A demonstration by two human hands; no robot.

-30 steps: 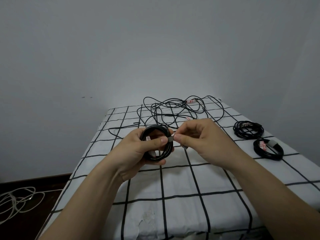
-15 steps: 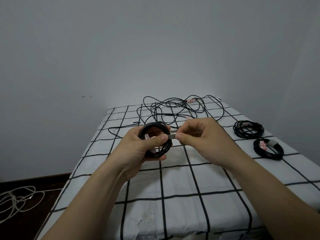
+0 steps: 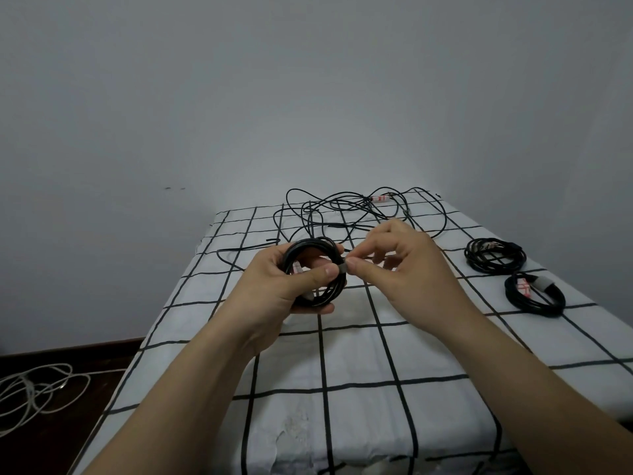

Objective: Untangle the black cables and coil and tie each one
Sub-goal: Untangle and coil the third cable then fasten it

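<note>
My left hand grips a coiled black cable above the middle of the table, thumb pressed across the coil's right side. My right hand pinches a small grey tie strap at that same spot, thumb and forefinger together, the other fingers spread. A tangle of loose black cables with a red-and-white plug lies at the table's far end. Two finished black coils rest at the right: an upper coil and a lower coil with a grey strap.
The table wears a white cloth with a black grid; a grey wall stands close behind it. On the dark floor at the lower left lies a loose white cable. The table's left edge drops off near my left forearm.
Both hands have risen slightly with the coil. My right hand's fingers have spread out while the pinch on the grey strap stays at the coil's right side.
</note>
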